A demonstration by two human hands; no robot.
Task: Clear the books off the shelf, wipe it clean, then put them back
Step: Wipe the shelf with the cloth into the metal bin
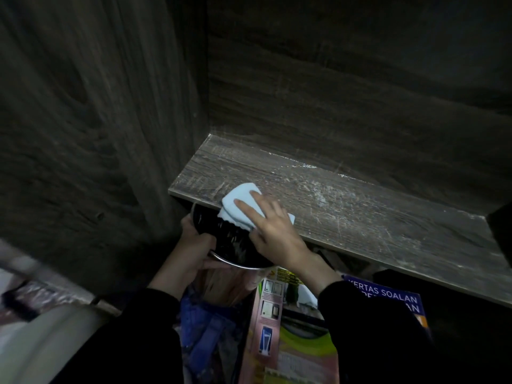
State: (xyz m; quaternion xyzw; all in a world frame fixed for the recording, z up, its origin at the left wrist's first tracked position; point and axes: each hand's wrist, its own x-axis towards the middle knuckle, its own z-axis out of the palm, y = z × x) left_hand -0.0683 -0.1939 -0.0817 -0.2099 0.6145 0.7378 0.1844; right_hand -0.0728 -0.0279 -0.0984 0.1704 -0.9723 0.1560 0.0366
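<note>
1. While the left hand (194, 246) grips a black metal-rimmed container (231, 241) just under the front edge of the shelf (365, 217), the right hand (274, 231), fingers straight, presses a blue cloth (239, 199) on its left end.
2. The shelf runs long to the right, its dusty stretch nearer the right hand.
3. Below it lie the books (388, 300).

- The dark woodgrain shelf (365, 225) is running from the left side panel off to the right, and it's looking pretty scuffed.
- Whitish dust (293, 162) is sitting along the back edge and smearing across the middle.
- A folded light blue cloth (237, 195) is lying near the front left, drooping slightly over the front edge.
</note>
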